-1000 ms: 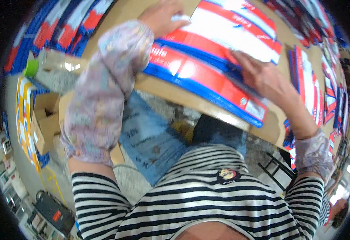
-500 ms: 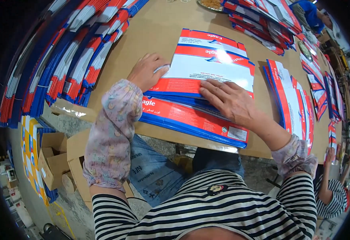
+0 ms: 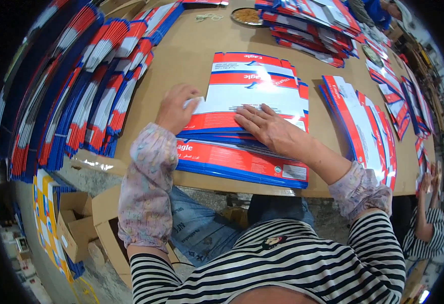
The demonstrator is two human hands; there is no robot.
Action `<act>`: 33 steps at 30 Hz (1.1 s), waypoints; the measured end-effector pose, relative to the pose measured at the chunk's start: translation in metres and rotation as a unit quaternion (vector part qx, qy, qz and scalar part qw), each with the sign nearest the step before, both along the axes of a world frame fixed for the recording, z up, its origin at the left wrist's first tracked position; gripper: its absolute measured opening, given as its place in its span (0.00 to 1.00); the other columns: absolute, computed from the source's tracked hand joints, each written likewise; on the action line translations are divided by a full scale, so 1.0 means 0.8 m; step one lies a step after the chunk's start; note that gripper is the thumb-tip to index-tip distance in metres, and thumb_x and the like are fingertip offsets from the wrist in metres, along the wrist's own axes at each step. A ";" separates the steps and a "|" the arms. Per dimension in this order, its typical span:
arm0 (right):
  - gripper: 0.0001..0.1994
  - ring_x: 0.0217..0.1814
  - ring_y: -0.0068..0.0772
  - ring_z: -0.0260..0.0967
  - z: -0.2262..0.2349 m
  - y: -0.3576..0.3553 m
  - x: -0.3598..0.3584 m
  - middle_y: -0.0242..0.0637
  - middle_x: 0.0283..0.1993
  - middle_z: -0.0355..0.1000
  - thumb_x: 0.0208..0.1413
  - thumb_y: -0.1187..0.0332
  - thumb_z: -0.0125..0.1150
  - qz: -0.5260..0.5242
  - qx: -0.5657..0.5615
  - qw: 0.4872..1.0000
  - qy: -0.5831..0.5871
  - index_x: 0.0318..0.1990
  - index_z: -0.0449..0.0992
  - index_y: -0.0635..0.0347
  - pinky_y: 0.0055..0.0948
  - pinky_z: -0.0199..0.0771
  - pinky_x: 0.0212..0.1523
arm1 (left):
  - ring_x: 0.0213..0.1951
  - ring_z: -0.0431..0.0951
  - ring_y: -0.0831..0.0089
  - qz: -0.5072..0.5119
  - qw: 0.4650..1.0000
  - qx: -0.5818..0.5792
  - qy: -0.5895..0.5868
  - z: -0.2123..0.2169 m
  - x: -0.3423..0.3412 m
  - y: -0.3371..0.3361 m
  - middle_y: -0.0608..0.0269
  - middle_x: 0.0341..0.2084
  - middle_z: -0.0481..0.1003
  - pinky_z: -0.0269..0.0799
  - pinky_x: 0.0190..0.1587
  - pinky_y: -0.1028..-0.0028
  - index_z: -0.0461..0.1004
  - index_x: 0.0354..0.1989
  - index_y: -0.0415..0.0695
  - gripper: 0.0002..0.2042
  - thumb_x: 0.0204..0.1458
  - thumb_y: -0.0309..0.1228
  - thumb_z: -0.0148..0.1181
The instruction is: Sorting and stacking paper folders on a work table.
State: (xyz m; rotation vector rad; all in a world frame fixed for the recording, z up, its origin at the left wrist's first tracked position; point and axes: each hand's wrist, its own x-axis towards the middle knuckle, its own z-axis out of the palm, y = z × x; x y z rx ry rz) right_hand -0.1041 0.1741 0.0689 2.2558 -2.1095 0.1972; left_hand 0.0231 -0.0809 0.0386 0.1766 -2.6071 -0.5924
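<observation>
On cardboard table (image 3: 191,50), hands (image 3: 270,133) pressing carton stack (image 3: 255,96)

Red, white and blue printed flat cartons (image 3: 255,96) lie on the brown cardboard-covered table (image 3: 191,50), with matching red, white and blue bundles (image 3: 80,96) at left, pale floral sleeve covers (image 3: 146,187) and a black-and-white striped shirt (image 3: 283,268) near.

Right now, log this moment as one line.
left hand: grips top flat carton edge | right hand: flat on it | stack: on table
</observation>
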 end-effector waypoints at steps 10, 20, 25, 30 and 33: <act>0.27 0.61 0.45 0.62 0.157 0.174 -0.032 0.49 0.60 0.62 0.49 0.85 0.45 -0.273 -0.215 0.931 0.112 0.59 0.63 0.60 0.35 0.63 0.60 | 0.50 0.71 0.63 0.117 0.987 0.100 -0.043 -0.028 0.050 -0.013 0.53 0.46 0.73 0.64 0.52 0.68 0.72 0.47 0.39 0.16 0.55 0.35 0.54; 0.22 0.64 0.52 0.55 -0.006 0.248 -0.084 0.56 0.61 0.59 0.60 0.63 0.47 -0.515 0.043 0.855 -0.041 0.58 0.62 0.68 0.40 0.57 0.62 | 0.49 0.68 0.59 0.085 0.990 -0.063 -0.095 -0.019 0.007 0.005 0.56 0.42 0.70 0.61 0.52 0.62 0.73 0.44 0.42 0.15 0.50 0.37 0.56; 0.30 0.66 0.46 0.53 0.026 0.118 -0.037 0.50 0.64 0.55 0.52 0.56 0.59 -0.249 -0.055 0.964 -0.070 0.59 0.62 0.62 0.40 0.55 0.64 | 0.50 0.67 0.60 0.107 0.989 -0.036 -0.097 -0.016 0.019 0.010 0.57 0.42 0.70 0.58 0.54 0.62 0.73 0.44 0.43 0.14 0.51 0.36 0.55; 0.35 0.67 0.47 0.52 -0.004 0.057 -0.032 0.51 0.65 0.55 0.52 0.48 0.56 -0.156 0.082 0.981 -0.080 0.60 0.60 0.65 0.43 0.54 0.65 | 0.50 0.66 0.60 0.103 0.988 -0.052 -0.104 -0.015 0.014 0.012 0.57 0.42 0.69 0.58 0.54 0.62 0.72 0.44 0.43 0.15 0.51 0.37 0.55; 0.35 0.67 0.49 0.51 -0.012 0.056 -0.033 0.52 0.65 0.54 0.55 0.45 0.50 -0.155 0.112 0.980 -0.057 0.60 0.58 0.67 0.46 0.56 0.64 | 0.50 0.66 0.60 0.097 0.986 -0.059 -0.124 -0.011 0.008 0.013 0.57 0.43 0.69 0.57 0.53 0.62 0.70 0.44 0.42 0.15 0.51 0.37 0.55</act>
